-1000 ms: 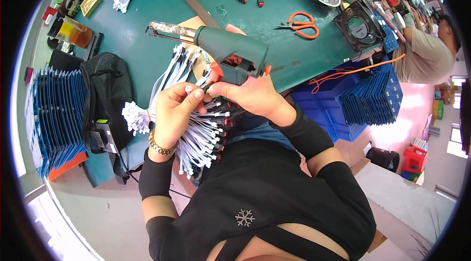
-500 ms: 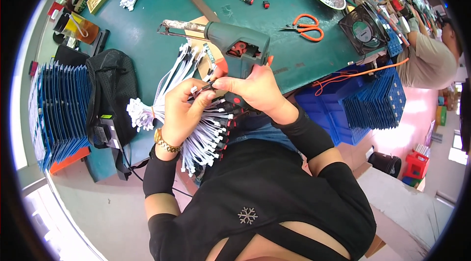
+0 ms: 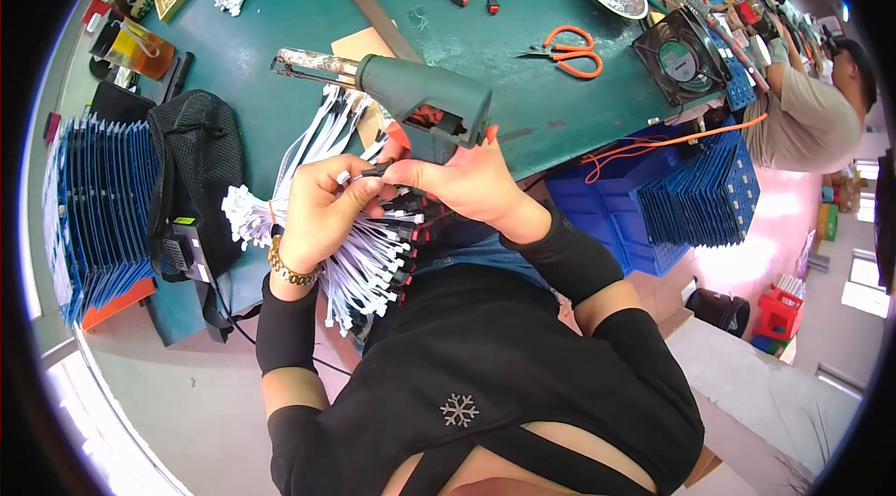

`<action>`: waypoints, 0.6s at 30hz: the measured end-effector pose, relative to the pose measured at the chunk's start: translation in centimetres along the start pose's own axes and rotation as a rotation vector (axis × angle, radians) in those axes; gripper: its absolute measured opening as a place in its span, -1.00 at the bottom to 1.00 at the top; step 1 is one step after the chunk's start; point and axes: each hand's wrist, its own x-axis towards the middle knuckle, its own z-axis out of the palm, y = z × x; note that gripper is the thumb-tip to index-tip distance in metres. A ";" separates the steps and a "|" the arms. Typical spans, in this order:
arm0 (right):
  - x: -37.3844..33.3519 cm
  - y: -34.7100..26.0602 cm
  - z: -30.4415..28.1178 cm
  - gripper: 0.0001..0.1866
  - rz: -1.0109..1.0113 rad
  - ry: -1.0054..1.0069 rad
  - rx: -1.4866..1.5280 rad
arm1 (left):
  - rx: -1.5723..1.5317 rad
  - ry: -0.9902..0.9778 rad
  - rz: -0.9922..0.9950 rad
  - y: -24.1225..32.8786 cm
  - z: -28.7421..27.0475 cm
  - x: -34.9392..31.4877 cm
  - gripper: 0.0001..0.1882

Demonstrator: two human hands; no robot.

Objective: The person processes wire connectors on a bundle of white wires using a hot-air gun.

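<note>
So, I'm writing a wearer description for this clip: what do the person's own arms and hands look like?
The left hand and right hand wear no gloves. A gold-coloured link band circles the left wrist. Each forearm has a plain black cover, separated by a bare stretch from the black top's sleeve.

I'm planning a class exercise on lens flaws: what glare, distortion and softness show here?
Head view: the lower-left window is washed out white, and the floor at right glares; same head view: straight edges bow near the rim; head view again: the co-worker looks soft, the scissors fairly clear.
</note>
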 end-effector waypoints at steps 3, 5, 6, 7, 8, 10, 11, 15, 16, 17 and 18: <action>0.2 0.3 -0.6 -0.76 -0.076 0.009 -0.063 | 0.100 0.008 0.032 0.0 0.2 0.3 -0.95; -0.1 0.6 -1.0 -0.78 -0.141 0.012 -0.097 | 0.473 -0.088 0.371 0.9 0.4 0.4 -0.89; -0.7 0.4 -1.4 -0.82 -0.123 0.070 -0.055 | 0.447 -0.145 0.419 0.6 0.4 0.4 -0.80; -1.1 0.2 -2.1 -0.82 -0.103 0.127 -0.013 | 0.484 -0.181 0.440 0.8 0.4 0.3 -0.77; -1.4 0.0 -2.8 -0.77 -0.151 0.159 -0.084 | 0.502 -0.164 0.455 0.9 0.4 0.1 -0.79; -2.0 -0.6 -3.9 -0.61 -0.218 0.244 -0.104 | 0.522 -0.152 0.469 0.6 0.4 -0.5 -0.80; -2.3 -0.4 -4.4 -0.56 -0.227 0.314 -0.090 | 0.529 -0.078 0.446 0.0 0.2 -0.9 -0.82; -2.7 0.7 -5.9 -0.58 -0.311 0.404 -0.016 | 0.671 0.101 0.341 -0.2 1.0 -1.4 -0.85; -2.7 1.1 -6.3 -0.58 -0.329 0.408 0.043 | 0.695 0.057 0.306 -0.3 0.9 -1.3 -0.82; -2.7 1.3 -6.6 -0.58 -0.346 0.412 0.103 | 0.731 0.008 0.393 -0.1 0.8 -1.0 -0.76; -2.9 1.2 -6.9 -0.60 -0.343 0.418 0.091 | 0.774 -0.072 0.464 0.3 0.8 -0.6 -0.72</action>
